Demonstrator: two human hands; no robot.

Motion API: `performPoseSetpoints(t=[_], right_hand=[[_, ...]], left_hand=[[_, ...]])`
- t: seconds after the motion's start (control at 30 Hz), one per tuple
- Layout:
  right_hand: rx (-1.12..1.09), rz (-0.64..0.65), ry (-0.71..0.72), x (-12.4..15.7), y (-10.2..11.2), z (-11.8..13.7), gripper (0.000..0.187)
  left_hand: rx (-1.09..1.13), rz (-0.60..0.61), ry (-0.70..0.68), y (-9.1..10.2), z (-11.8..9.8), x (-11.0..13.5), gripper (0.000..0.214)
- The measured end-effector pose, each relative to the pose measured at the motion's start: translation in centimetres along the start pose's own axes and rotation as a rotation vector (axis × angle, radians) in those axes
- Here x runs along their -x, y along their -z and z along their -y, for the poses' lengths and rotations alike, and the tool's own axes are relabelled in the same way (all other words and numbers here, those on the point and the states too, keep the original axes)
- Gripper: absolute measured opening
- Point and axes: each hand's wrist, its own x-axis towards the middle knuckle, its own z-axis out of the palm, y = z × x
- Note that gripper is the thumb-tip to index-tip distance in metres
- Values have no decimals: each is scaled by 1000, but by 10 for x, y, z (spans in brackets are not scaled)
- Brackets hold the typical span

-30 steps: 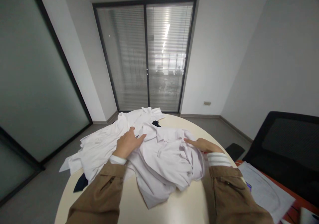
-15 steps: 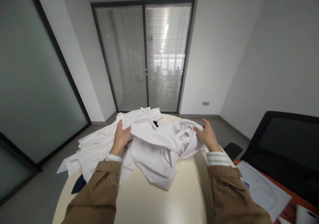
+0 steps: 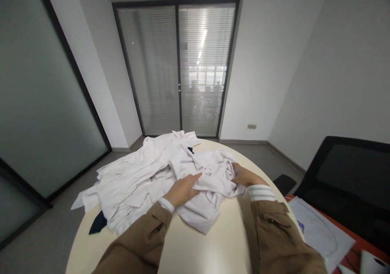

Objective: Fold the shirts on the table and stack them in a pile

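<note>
A crumpled white shirt [image 3: 201, 215] lies bunched on the round table, between my two hands. My left hand [image 3: 183, 189] rests on its near left part, index finger and thumb apart with a fold of cloth between them. At the shirt's right end, my right hand [image 3: 245, 175] has its fingers around the gathered fabric; some fingertips are hidden in the folds. More white clothing [image 3: 131, 176] is heaped to the left, touching this shirt and hanging over the table's left edge.
The cream round table [image 3: 207, 253] carries the clothes. A dark blue piece of cloth [image 3: 98, 223] pokes out at lower left. On the right stand a black mesh chair [image 3: 350, 176] and a red surface with a grey-white sheet [image 3: 319, 229]. A glazed partition [image 3: 179, 71] is behind.
My left hand has let go of the shirt's left part and moved right and nearer onto its middle. The shirt has dropped flatter. My right hand has moved slightly left and lower.
</note>
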Motion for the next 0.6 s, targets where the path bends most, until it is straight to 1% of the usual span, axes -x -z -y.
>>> performPoseSetpoints(t=[0.07, 0.1, 0.13, 0.17, 0.23, 0.3, 0.33, 0.47, 0.53, 0.6], right_hand=[[20, 106, -2, -1, 3, 5, 70], [30, 130, -8, -2, 5, 7, 61], [34, 111, -19, -3, 7, 9, 54], [33, 67, -39, -3, 10, 11, 49], [1, -69, -71, -5, 15, 15, 45], [-63, -214, -65, -5, 20, 20, 42], [-98, -272, -53, -5, 22, 23, 41], [-161, -452, -27, -2, 29, 29, 41], [-159, -523, -34, -1, 30, 25, 40], [-160, -573, -62, -2, 28, 18, 44]], left_hand=[[-26, 17, 27, -4, 4, -1, 36], [-25, -3, 38, -3, 7, -3, 31], [-15, -45, 56, -1, 11, -5, 29], [2, -103, 84, 3, 15, -7, 29], [50, -253, 161, 13, 25, -11, 30], [120, -392, 244, 23, 35, -15, 31], [167, -441, 280, 28, 40, -17, 31], [353, -567, 411, 39, 57, -19, 29], [454, -683, 488, 44, 65, -19, 31], [549, -801, 508, 49, 74, -17, 37]])
